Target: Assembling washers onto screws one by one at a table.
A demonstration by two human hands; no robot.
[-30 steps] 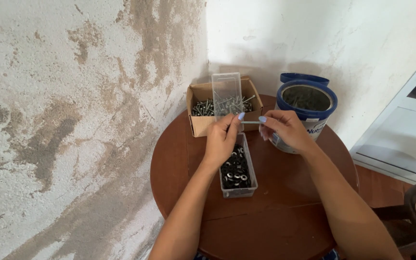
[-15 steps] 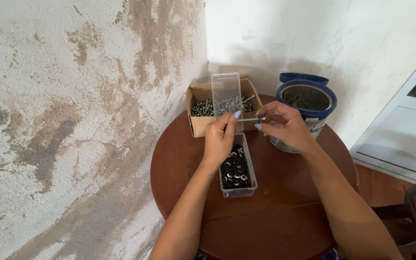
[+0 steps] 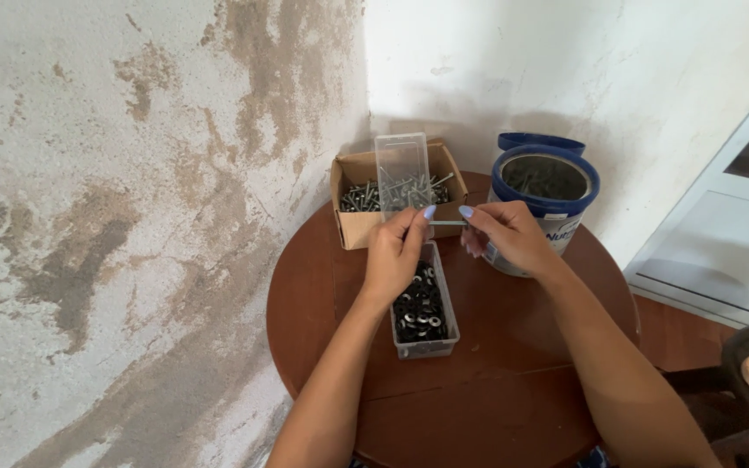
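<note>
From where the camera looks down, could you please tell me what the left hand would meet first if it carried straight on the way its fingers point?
The left hand points up and away toward the wall corner. First in that line is probably the clear plastic lid, then the cardboard box of screws; depth is hard to judge.

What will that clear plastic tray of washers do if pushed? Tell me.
The clear tray probably slides easily on the smooth round table. Filled with dark washers, it likely feels heavy for its size. Low and long, it seems unlikely to tip.
</note>
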